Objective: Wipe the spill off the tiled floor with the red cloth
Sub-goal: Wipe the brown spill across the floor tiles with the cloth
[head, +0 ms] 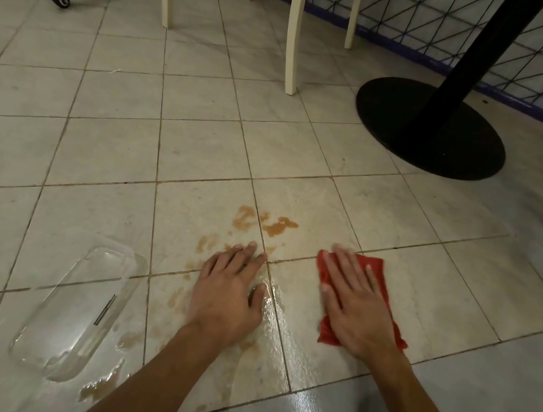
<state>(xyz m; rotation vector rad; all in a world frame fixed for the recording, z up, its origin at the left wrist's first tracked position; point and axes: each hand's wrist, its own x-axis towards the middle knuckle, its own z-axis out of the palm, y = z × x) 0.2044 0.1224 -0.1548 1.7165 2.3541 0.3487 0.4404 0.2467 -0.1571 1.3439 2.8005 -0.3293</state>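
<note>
Person is down low over the tiled floor (98, 148), both palms down. Right hand (359, 302) lies flat on the red cloth (372, 266), fingers straight and spread, pressing, not pinching it. Cloth sits on the tile to the right of the mess, clear of the brown patches. Left hand (229, 292) rests flat on wet tile, fingers spread, holding nothing, fingertips at the edge of the spill (266, 222).

Spill is brown liquid: biggest blots just beyond the left fingertips, smears trailing toward the clear plastic container (77, 308) lying at left, more pooled at its near end.

To do this well, I'd say: keep the palm weight on, sweep cloth leftward through the blots, lift left hand out of the path, refold once soaked.
</note>
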